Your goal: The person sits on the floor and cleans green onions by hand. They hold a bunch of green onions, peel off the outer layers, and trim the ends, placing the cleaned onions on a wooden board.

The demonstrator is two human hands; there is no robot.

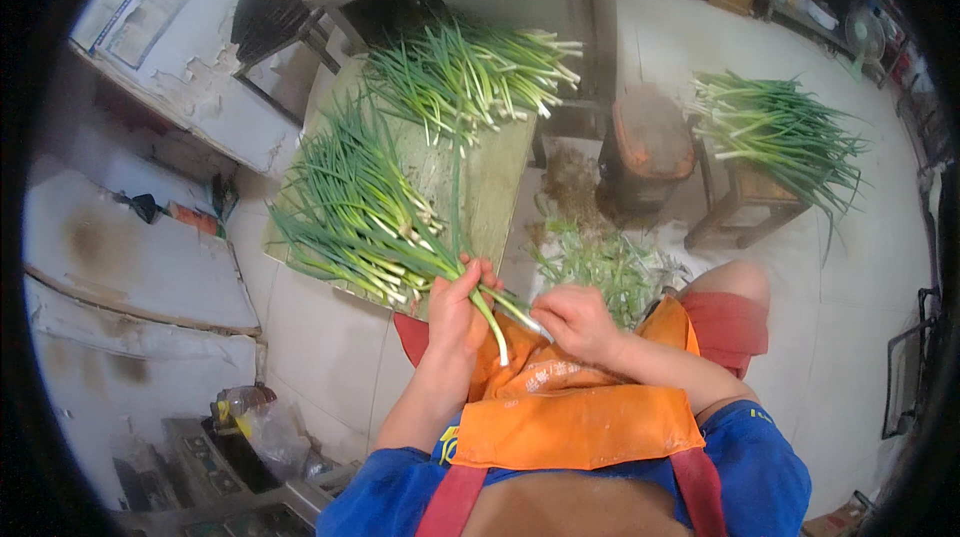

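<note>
My left hand (456,306) grips a few scallions (491,331) just above their white ends. Their green leaves run up and left over the table. Close by on the right, my right hand (576,318) has its fingers pinched at the lower stalk of one held scallion; its fingertips are partly hidden. A loose pile of scallions (352,199) lies on the worn, pale-green tabletop (491,184) in front of my left hand. Another heap of scallions (480,76) covers the table's far end, white ends pointing right.
Stripped leaves (600,267) are heaped on the floor beyond my right hand. Behind them stands a brown lidded bin (652,136). A wooden stool (750,196) at the right bears a scallion bundle (772,124). An orange apron (577,424) covers my lap.
</note>
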